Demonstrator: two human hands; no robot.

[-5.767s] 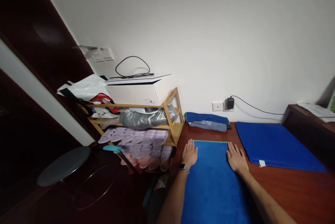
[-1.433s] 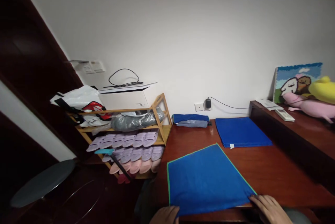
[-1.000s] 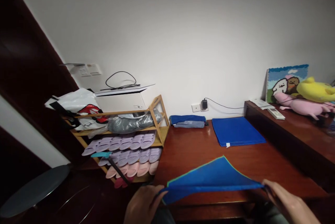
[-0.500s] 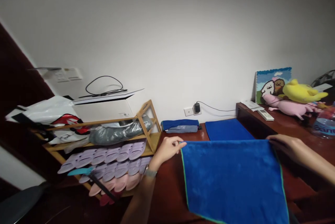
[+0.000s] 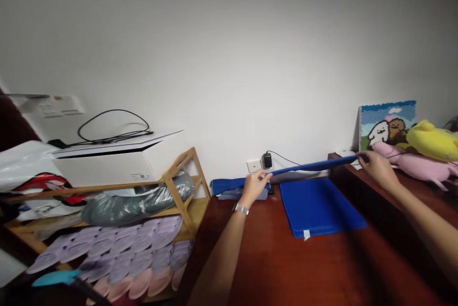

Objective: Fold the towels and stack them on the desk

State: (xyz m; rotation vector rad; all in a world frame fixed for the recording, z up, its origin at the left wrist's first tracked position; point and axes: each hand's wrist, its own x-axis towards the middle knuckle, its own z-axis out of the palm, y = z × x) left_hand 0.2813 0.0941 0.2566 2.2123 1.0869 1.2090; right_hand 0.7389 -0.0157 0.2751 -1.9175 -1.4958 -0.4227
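Fingers of left hand (image 5: 255, 185) and right hand (image 5: 375, 167) pinch the blue cloth (image 5: 312, 167) at both ends, aloft near the flat blue pile's (image 5: 317, 206) far edge. I judge this a positioning step; lowering calls for level hands.

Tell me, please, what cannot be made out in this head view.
All in the head view:
Held cloth: full shape unclear, seen nearly edge-on.
Blue bundle: partly hidden behind the left hand.
Yellow toy: right end cut off by the picture's edge.
White bag: left end cut off by the opposite edge.
White box: print too small to read.
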